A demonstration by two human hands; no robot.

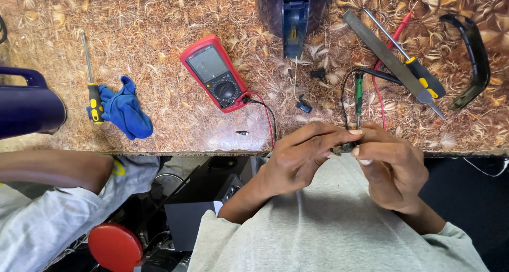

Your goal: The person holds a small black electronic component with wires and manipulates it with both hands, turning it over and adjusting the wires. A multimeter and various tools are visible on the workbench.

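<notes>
A small dark component (345, 147) is pinched between the fingertips of the left hand (299, 158) and the right hand (393, 168), just in front of the near edge of the brown patterned worktop (175, 129) and above the grey shirt. Both hands are closed around it, fingertips pressed together; most of the part is hidden by the fingers, so its exact form cannot be told. A thin black wire (344, 94) and a slim green-handled probe (359, 92) rise from the grip toward the bench. The component is judged to be light, rigid and easily dropped, with the attached wire soft and liable to be strained at its joint; it is best held by the body, at the edges, not by the lead. On the worktop are counted: one red digital multimeter (214, 73) with one red lead (268, 121) and one black lead, one blue crumpled cloth (124, 110), two screwdrivers with black-and-yellow handles, one at the left (93, 89) and one at the right (419, 73), one flat grey metal file (389, 60), one curved black plastic handle piece (472, 52), and one dark blue appliance body (294, 15) at the far edge. A second dark blue vessel (26, 105) lies at the left, above another person's forearm (53, 168).
</notes>
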